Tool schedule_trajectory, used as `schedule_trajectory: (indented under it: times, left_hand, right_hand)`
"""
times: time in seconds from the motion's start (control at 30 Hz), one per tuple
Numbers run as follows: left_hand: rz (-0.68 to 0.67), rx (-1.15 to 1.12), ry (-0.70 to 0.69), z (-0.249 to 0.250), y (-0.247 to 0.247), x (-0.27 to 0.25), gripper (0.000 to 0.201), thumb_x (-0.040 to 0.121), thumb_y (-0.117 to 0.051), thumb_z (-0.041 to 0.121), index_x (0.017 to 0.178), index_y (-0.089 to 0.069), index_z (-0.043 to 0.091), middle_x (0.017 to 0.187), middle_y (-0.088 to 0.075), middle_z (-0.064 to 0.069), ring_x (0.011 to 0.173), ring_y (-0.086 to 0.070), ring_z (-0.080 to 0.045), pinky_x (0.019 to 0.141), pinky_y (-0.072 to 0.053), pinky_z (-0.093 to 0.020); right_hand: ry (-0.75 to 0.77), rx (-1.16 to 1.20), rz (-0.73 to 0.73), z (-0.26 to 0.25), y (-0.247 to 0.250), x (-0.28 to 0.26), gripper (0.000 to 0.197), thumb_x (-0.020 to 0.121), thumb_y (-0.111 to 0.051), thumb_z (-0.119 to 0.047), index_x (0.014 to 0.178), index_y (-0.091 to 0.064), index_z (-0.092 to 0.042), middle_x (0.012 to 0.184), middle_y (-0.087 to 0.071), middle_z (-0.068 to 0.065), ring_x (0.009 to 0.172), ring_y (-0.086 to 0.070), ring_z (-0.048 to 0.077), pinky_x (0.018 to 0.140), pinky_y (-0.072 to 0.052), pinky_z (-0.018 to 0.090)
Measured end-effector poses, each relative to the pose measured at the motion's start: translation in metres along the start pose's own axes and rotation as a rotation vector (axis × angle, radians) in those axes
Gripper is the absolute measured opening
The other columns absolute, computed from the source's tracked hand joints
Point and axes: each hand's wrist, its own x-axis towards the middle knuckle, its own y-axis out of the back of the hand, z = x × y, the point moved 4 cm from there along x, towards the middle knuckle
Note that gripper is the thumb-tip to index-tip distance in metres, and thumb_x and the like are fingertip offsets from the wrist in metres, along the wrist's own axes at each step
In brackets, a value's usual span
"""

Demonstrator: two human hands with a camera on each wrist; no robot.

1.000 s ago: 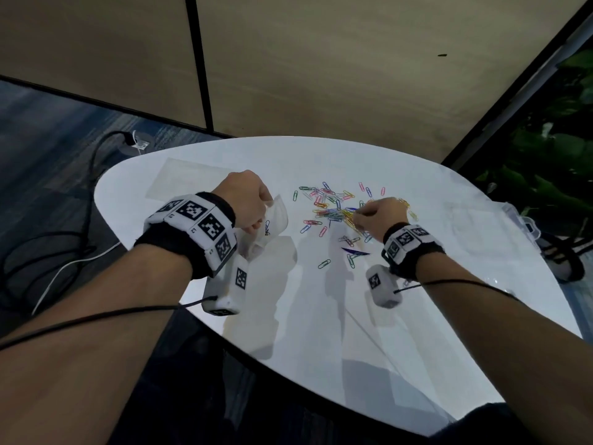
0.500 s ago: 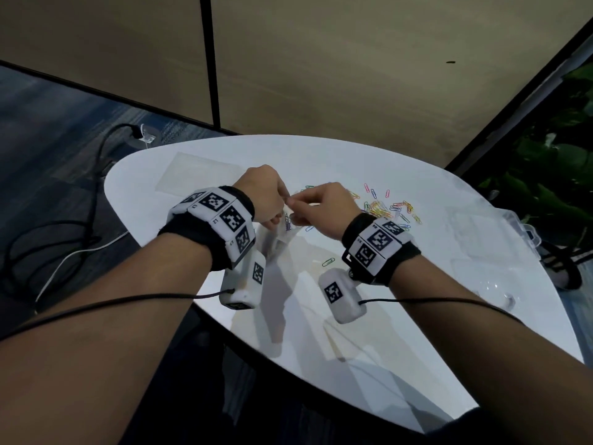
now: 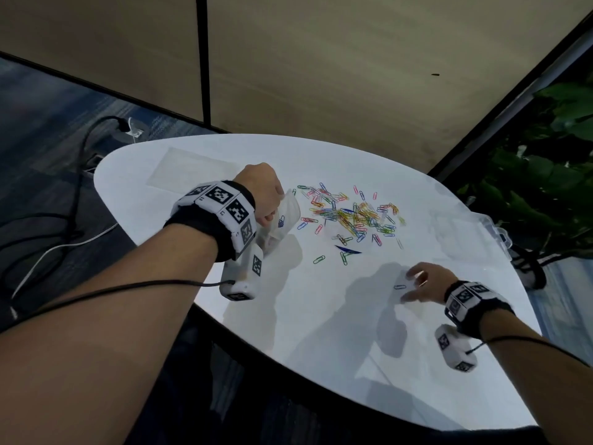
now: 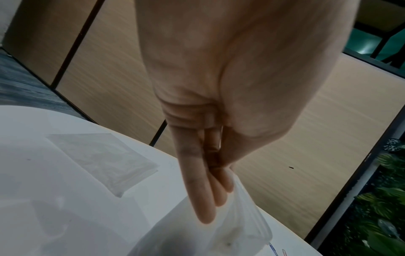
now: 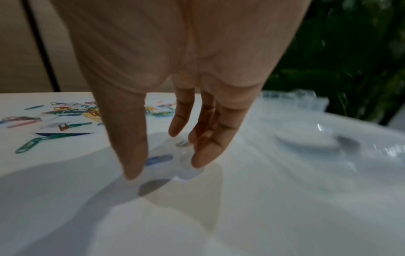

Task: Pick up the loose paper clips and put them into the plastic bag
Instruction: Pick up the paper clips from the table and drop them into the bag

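Loose paper clips (image 3: pixel 351 215) lay scattered mid-surface, many colours, one blue clip (image 3: pixel 399 287) apart near the right hand (image 3: pixel 422 285). Plastic bag (image 3: pixel 282 221) was held up by the left hand (image 3: pixel 261 194), fingers (image 4: pixel 197 173) pinching its rim, mouth toward the pile; a blue clip seemed to sit inside, blurry. Right hand's fingers (image 5: pixel 129 138) were spread, relaxed, tips on or just above the white surface (image 3: pixel 321 332) around that blue clip, holding nothing. A flat clear bag (image 3: pixel 186 170) lay at far left; clear plastic containers (image 3: pixel 475 232) at right edge.
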Motion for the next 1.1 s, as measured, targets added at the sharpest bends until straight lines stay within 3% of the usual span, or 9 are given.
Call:
schedule_trajectory:
  times: [0.07,0.23,0.33,0.5,0.67,0.77,0.83,0.97,1.1]
  left_hand:
    - [-0.001,0.002,-0.001,0.0,-0.001,0.0,0.03,0.095,-0.047,-0.005,0.115,-0.067,0.002,0.091,-0.072,-0.025,0.078,-0.071,-0.037,0.077,-0.061,-0.049]
    - [-0.004,-0.014,-0.006,-0.003,-0.001,0.004,0.031,0.095,-0.045,-0.006,0.114,-0.067,0.005,0.08,-0.067,-0.017,0.065,-0.065,-0.029,0.075,-0.062,-0.047]
    - [-0.004,-0.005,-0.006,-0.008,0.0,0.009,0.032,0.094,-0.044,-0.007,0.112,-0.067,0.005,0.076,-0.066,-0.015,0.063,-0.064,-0.028,0.074,-0.062,-0.046]
    - [0.001,0.003,-0.017,-0.014,0.005,0.013,0.036,0.091,-0.043,-0.01,0.114,-0.066,0.004,0.084,-0.069,-0.021,0.065,-0.065,-0.028,0.073,-0.063,-0.044]
    - [0.005,0.026,-0.038,-0.014,0.004,0.016,0.036,0.093,-0.041,-0.008,0.116,-0.066,0.006,0.084,-0.07,-0.021,0.06,-0.066,-0.025,0.067,-0.063,-0.038]
    - [0.007,0.04,-0.035,-0.015,0.004,0.018,0.035,0.094,-0.043,-0.006,0.115,-0.067,0.008,0.081,-0.07,-0.02,0.059,-0.067,-0.025,0.064,-0.063,-0.035]
    - [0.004,0.048,-0.037,-0.016,0.004,0.019,0.035,0.094,-0.043,-0.005,0.115,-0.066,0.008,0.08,-0.07,-0.019,0.061,-0.067,-0.025,0.064,-0.063,-0.035]
    - [-0.008,0.056,-0.041,-0.015,0.001,0.02,0.036,0.094,-0.043,-0.006,0.117,-0.066,0.008,0.082,-0.069,-0.02,0.061,-0.067,-0.025,0.062,-0.063,-0.034]
    - [-0.019,0.059,-0.044,-0.012,-0.004,0.019,0.034,0.095,-0.043,-0.006,0.115,-0.067,0.007,0.086,-0.07,-0.022,0.061,-0.066,-0.025,0.062,-0.063,-0.034]
  right_hand:
    - [0.04,0.045,0.012,-0.006,-0.018,-0.004,0.055,0.055,-0.094,-0.031,0.099,-0.063,-0.021,0.09,-0.064,0.002,0.073,-0.059,0.013,0.058,-0.043,0.014]
    - [0.176,0.188,0.129,-0.066,-0.041,-0.002,0.056,0.055,-0.092,-0.041,0.099,-0.064,-0.021,0.091,-0.067,-0.002,0.082,-0.063,0.015,0.073,-0.048,0.023]
    - [0.144,0.321,0.141,-0.102,-0.043,0.005,0.052,0.061,-0.089,-0.038,0.103,-0.064,-0.019,0.093,-0.065,-0.002,0.086,-0.061,0.015,0.079,-0.046,0.022]
    - [0.072,0.475,0.237,-0.141,-0.033,0.034,0.052,0.067,-0.087,-0.032,0.11,-0.063,-0.015,0.104,-0.068,0.004,0.101,-0.064,0.02,0.085,-0.047,0.024]
    - [0.16,0.359,0.322,-0.176,-0.022,0.055,0.051,0.073,-0.082,-0.028,0.118,-0.062,-0.015,0.123,-0.061,0.008,0.096,-0.061,0.021,0.078,-0.044,0.02]
    - [0.259,0.191,0.334,-0.194,-0.024,0.063,0.061,0.083,-0.075,-0.023,0.138,-0.05,-0.02,0.143,-0.036,0.012,0.119,-0.054,0.028,0.098,-0.043,0.027]
    - [0.332,0.066,0.298,-0.203,-0.025,0.069,0.06,0.087,-0.068,-0.018,0.143,-0.046,-0.025,0.148,-0.034,0.011,0.127,-0.05,0.031,0.103,-0.042,0.031]
    - [0.414,-0.063,0.301,-0.214,-0.017,0.066,0.034,0.088,-0.059,-0.009,0.12,-0.07,-0.017,0.118,-0.067,0.012,0.108,-0.063,0.029,0.092,-0.05,0.029]
    - [0.382,-0.079,0.3,-0.211,-0.01,0.062,0.017,0.089,-0.064,-0.014,0.1,-0.077,-0.012,0.103,-0.074,0.009,0.098,-0.068,0.025,0.088,-0.056,0.03]
